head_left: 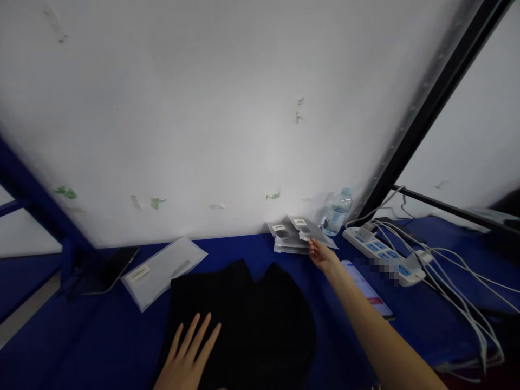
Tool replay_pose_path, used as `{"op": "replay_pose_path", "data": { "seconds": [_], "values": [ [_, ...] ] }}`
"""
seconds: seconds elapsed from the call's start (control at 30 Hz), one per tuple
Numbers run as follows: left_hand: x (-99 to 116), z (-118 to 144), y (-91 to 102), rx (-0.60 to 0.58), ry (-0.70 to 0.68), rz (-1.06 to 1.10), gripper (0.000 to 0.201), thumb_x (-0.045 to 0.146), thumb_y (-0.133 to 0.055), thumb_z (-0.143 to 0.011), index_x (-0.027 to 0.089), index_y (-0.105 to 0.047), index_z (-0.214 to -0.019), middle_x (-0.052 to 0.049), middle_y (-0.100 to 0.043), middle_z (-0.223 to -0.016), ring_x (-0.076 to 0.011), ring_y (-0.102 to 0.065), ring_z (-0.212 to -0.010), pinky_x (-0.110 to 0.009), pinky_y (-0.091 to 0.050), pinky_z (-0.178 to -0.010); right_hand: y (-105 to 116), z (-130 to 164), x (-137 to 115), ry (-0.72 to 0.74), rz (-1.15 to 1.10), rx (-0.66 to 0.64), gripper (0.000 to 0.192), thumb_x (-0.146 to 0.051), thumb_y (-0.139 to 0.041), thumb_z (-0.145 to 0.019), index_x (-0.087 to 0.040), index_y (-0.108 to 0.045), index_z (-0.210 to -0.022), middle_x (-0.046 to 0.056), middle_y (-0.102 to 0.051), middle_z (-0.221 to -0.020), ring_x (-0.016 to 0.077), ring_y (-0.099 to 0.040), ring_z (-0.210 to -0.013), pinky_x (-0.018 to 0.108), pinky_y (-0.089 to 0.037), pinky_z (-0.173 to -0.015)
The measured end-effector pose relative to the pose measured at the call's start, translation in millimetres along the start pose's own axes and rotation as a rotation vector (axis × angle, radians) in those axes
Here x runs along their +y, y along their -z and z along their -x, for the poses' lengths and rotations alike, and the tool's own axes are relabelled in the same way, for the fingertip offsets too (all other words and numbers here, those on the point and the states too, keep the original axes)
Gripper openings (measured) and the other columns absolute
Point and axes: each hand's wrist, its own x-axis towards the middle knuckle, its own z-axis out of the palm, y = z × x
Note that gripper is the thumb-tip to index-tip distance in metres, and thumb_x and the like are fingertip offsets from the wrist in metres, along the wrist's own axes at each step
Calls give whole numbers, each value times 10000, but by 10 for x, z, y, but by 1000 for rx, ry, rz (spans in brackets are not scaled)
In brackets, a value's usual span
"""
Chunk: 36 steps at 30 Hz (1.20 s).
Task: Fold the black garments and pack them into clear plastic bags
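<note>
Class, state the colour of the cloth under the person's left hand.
Black: the cloth under the left hand, seen in the head view.

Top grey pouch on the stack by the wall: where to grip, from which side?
Pinch the near edge of the top grey pouch, coming from the front, probably. It lies flat on the stack against the wall, so only that edge is free. The right hand is already there.

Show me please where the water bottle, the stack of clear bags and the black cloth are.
water bottle [337, 214]: head view, on its clear body below the cap.
stack of clear bags [289, 236]: head view, on the top bag, left of the right hand's fingertips.
black cloth [260, 319]: head view, on its middle.
</note>
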Motion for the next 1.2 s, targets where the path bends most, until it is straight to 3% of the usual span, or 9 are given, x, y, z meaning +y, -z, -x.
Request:
{"op": "replay_pose_path", "data": {
  "seconds": [0.2, 0.3, 0.47, 0.6, 0.7, 0.8, 0.87, 1.07, 1.2],
  "values": [
    [-16, -32, 111, 18, 114, 139, 645, 439, -476, -935, 310, -196, -1502, -62, -435, -1471, -298, -452, -1308, -499, -491, -966, -69, 339, -230, -105, -85, 16, 103, -271, -623, -863, -171, -614, -839, 31, -676, -787, 115, -637, -639, 214, -530, -538],
    [-5, -272, 306, 132, 240, 249, 530, 361, -477, -950, 316, -317, -1453, -46, -535, -1386, -257, -511, -1260, -437, -515, -959, -219, 730, -352, -80, -121, -42, 118, -288, -681, -801, -188, -622, -819, 35, -708, -812, 138, -683, -703, 202, -541, -565],
    [161, -793, 674, 348, 168, 392, 537, 333, -530, -941, 289, -330, -1437, -67, -551, -1340, -231, -574, -1164, -414, -476, -1000, -705, 1563, -354, -52, -106, -335, 299, -427, -763, -696, -163, -646, -771, 41, -711, -760, 171, -702, -681, 224, -543, -560],
    [224, -859, 754, 486, 65, 452, 285, 164, -479, -958, 250, -557, -1219, -50, -659, -1110, -186, -634, -1000, -345, -509, -916, -980, 2026, -240, -49, -16, -544, 330, -491, -662, -791, -161, -661, -779, 46, -709, -767, 164, -693, -683, 245, -550, -599],
    [191, -747, 757, 494, 126, 509, 226, 121, -445, -956, 219, -627, -1048, -40, -677, -955, -165, -653, -883, -289, -532, -814, -1020, 2153, -182, 242, 215, -563, 264, -438, -607, -855, -184, -679, -839, 39, -696, -800, 153, -660, -691, 266, -546, -643],
    [164, -657, 758, 454, 168, 556, 187, 147, -482, -947, 214, -636, -1030, -38, -680, -946, -164, -652, -869, -275, -534, -788, -1021, 2164, -157, 694, 482, -560, 169, -312, -580, -895, -247, -680, -1015, 37, -676, -902, 168, -630, -803, 300, -533, -747],
    [165, -630, 756, 446, 157, 561, 188, 148, -492, -946, 215, -637, -1044, -39, -685, -959, -167, -647, -872, -287, -531, -797, -1037, 2151, -153, 881, 611, -608, 230, -249, -533, -922, -275, -650, -1118, 41, -662, -956, 173, -615, -869, 308, -522, -788],
    [138, -570, 731, 448, 77, 502, 236, 113, -499, -939, 228, -638, -1092, -34, -692, -992, -172, -635, -870, -316, -521, -796, -1029, 2068, -194, 1105, 834, -697, 251, -198, -450, -958, -235, -636, -1122, 44, -665, -907, 151, -609, -817, 264, -513, -730],
    [28, -492, 714, 493, 46, 460, 251, 90, -521, -928, 217, -635, -1112, -33, -697, -983, -176, -628, -860, -327, -513, -779, -838, 1857, -214, 1121, 892, -614, 229, -200, -469, -953, -234, -639, -1103, 44, -668, -949, 152, -617, -850, 269, -511, -761]
  ]
}}
